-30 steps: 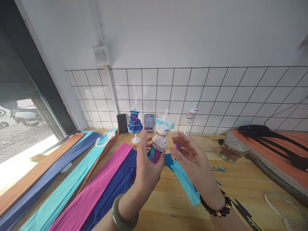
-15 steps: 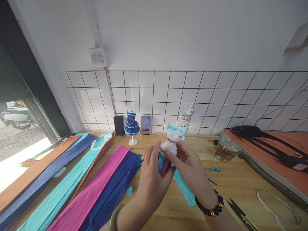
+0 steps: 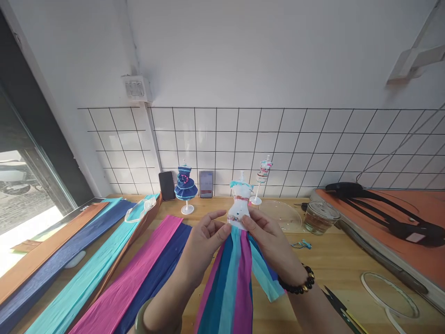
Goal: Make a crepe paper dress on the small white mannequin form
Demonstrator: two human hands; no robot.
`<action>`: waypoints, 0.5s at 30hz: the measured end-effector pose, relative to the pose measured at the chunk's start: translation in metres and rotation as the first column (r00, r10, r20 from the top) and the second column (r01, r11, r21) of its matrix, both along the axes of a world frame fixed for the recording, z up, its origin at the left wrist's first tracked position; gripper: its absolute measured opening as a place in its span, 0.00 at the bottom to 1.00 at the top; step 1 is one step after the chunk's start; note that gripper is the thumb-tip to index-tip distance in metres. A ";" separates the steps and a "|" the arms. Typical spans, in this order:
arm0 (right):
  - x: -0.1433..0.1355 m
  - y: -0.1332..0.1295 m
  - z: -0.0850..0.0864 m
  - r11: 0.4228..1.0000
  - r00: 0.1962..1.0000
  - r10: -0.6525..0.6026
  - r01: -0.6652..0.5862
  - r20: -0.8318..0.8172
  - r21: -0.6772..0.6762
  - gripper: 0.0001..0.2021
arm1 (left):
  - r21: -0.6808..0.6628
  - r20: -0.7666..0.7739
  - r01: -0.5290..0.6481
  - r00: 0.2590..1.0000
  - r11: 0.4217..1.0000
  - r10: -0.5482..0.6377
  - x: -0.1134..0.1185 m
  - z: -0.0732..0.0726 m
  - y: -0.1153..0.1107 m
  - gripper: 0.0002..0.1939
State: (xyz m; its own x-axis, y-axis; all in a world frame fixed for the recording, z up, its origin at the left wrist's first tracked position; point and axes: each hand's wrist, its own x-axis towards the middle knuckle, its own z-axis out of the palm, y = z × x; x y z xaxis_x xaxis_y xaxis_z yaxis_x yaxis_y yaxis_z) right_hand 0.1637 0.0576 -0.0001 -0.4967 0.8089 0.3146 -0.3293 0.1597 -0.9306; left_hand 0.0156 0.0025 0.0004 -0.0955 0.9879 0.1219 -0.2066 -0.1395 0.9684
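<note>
Both my hands hold a small white dress-form mannequin [image 3: 239, 204] upright in front of me. Turquoise paper trims its top, and a reddish band circles its waist. From its lower edge hang long crepe paper strips [image 3: 225, 283] in pink, teal, light blue and magenta. My left hand [image 3: 208, 236] pinches the lower left side, thumb at the top of the strips. On the other side, my right hand [image 3: 267, 236] grips the lower right edge, its thumb on the front. A further light blue strip [image 3: 266, 276] hangs below the right hand.
Left lie crepe paper lengths [image 3: 135, 273]. At the back stand a mannequin in a blue dress [image 3: 186, 185], two phones [image 3: 167, 185] [image 3: 206, 184] and another decorated mannequin [image 3: 264, 171]. Right are a glass jar [image 3: 321, 218], thread snips [image 3: 339, 306] and a tape loop [image 3: 389, 294].
The mannequin has turned more upright and come slightly lower and left. Its strips, largely hidden behind my hands before, now hang down in front. Both hands keep holding it.
</note>
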 end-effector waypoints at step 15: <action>0.001 0.000 0.004 0.963 0.968 0.019 -0.086 -0.251 -0.257 0.12 | -0.005 0.282 0.204 0.939 0.979 -0.194 -0.001 -0.001 0.000 0.30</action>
